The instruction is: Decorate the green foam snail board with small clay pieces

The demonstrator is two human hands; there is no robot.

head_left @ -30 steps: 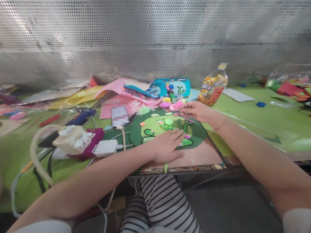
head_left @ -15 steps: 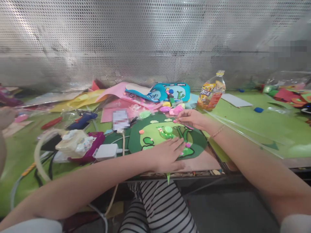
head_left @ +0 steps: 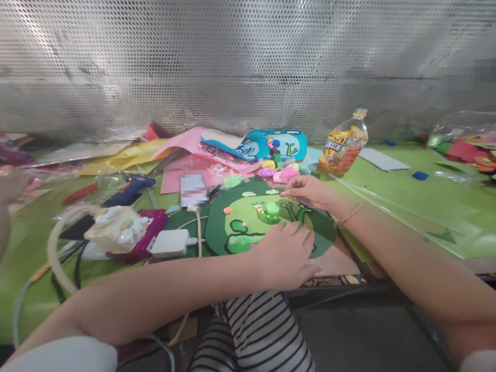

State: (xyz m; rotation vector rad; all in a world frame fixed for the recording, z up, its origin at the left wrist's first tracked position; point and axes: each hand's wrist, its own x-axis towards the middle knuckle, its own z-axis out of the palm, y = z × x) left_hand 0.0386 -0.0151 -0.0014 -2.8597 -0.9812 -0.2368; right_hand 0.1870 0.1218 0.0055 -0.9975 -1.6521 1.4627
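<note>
We see white sleeves on both arms: the left sleeve [head_left: 70, 356] ends near the elbow, while the right sleeve [head_left: 480, 361] barely enters the corner. We make out a thin, pale bracelet [head_left: 349, 216] around the right wrist, its links too blurred to tell. We see white trousers [head_left: 267, 330] with narrow black stripes.

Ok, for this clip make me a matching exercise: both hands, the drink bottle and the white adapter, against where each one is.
1. left hand
2. right hand
3. drink bottle
4. white adapter

A. right of the blue cutout
B. beside the magenta object, left of the green board
C. fingertips at a small pink ball
D. palm down over the near part of the green board

Pairs: 1-D, 2-C, 3-A, 4-B
</note>
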